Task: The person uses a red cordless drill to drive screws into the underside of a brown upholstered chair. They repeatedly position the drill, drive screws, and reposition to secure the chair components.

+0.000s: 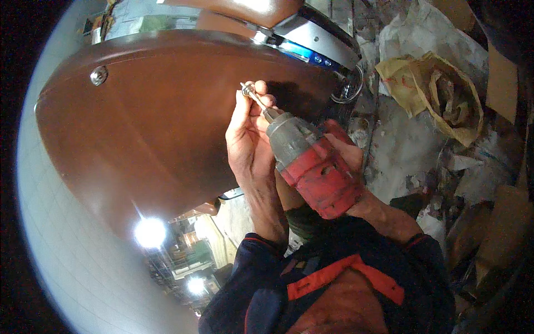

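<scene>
My right hand (349, 155) is wrapped round a red and grey power drill (317, 170), which covers most of its fingers. From the chuck a thin bit (257, 101) points up and to the left. At the bit's end my left hand (248, 133) pinches a small shiny metal fitting (247, 89) between thumb and fingers, touching or very close to the bit; its exact kind is too small to tell. Behind both hands spreads a large curved brown panel (161, 122). A round metal fitting (99, 75) is set in the panel at the upper left.
Beyond the panel's upper right end sit a metal-edged part with a blue strip (297, 51) and a metal ring (356, 89). An open yellowish paper bag (403, 83) stands on the dusty floor to the right, near cardboard (502, 92). Bright lamps (150, 232) shine at the lower left.
</scene>
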The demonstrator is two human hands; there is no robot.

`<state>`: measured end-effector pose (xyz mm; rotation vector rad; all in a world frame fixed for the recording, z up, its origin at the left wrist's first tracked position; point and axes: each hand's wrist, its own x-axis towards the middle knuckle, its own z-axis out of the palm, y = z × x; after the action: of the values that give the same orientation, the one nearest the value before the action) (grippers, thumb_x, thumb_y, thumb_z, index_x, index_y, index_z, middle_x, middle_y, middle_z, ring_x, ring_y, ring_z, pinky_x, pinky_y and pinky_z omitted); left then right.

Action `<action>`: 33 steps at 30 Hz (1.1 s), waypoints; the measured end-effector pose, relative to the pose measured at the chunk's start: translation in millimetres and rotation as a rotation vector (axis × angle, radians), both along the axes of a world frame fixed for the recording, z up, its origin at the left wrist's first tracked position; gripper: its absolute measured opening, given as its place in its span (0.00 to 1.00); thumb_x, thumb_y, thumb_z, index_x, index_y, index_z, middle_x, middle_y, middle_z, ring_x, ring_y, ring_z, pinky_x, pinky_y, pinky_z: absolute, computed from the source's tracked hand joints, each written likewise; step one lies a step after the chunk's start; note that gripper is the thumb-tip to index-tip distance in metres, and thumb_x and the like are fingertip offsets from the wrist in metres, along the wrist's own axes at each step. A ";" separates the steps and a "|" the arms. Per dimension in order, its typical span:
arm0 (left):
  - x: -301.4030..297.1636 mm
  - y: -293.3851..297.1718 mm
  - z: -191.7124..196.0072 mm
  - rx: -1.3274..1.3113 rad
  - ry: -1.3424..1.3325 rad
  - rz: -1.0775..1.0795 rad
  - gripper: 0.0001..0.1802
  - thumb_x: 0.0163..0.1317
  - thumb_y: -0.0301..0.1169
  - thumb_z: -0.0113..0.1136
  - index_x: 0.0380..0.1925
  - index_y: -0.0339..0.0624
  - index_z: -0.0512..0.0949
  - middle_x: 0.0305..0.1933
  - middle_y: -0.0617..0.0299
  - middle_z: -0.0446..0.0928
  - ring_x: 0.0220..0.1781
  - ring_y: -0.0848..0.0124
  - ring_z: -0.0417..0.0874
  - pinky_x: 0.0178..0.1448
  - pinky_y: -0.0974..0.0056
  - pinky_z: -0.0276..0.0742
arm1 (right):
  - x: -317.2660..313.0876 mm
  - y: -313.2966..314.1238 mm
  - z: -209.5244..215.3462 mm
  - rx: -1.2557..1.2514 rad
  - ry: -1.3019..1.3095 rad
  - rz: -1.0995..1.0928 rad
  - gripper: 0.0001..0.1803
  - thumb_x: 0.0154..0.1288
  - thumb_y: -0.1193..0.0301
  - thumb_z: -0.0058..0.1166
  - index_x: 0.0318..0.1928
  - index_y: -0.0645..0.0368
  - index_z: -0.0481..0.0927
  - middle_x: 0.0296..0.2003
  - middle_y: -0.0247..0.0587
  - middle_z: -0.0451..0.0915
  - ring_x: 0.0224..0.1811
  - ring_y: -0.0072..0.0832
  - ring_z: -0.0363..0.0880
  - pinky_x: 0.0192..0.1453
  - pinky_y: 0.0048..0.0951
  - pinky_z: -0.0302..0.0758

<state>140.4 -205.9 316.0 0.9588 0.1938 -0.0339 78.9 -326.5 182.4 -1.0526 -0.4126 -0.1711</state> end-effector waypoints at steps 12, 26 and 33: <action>19.7 -8.2 -2.7 -0.078 0.033 0.047 0.16 0.78 0.37 0.49 0.52 0.37 0.78 0.47 0.53 0.84 0.42 0.66 0.86 0.46 0.60 0.87 | 5.6 9.7 -4.2 0.024 0.022 0.018 0.16 0.53 0.67 0.65 0.41 0.58 0.79 0.34 0.43 0.79 0.36 0.41 0.82 0.41 0.41 0.79; 31.7 -4.8 -3.6 -0.340 0.092 0.043 0.17 0.78 0.37 0.49 0.52 0.34 0.77 0.47 0.49 0.84 0.43 0.62 0.87 0.48 0.57 0.88 | 19.5 3.6 -0.2 -0.005 0.047 0.025 0.14 0.55 0.67 0.64 0.41 0.58 0.79 0.34 0.42 0.79 0.35 0.40 0.83 0.41 0.40 0.79; 33.2 -3.7 -2.0 -0.272 0.125 0.134 0.13 0.74 0.36 0.57 0.49 0.38 0.79 0.48 0.51 0.85 0.43 0.63 0.88 0.50 0.57 0.86 | 22.9 3.2 4.5 -0.006 0.054 0.021 0.13 0.56 0.67 0.63 0.40 0.58 0.79 0.34 0.41 0.80 0.35 0.39 0.83 0.40 0.39 0.79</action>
<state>173.6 -209.6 314.0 0.6717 0.3591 0.0035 101.8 -323.3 187.0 -1.0563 -0.3749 -0.1226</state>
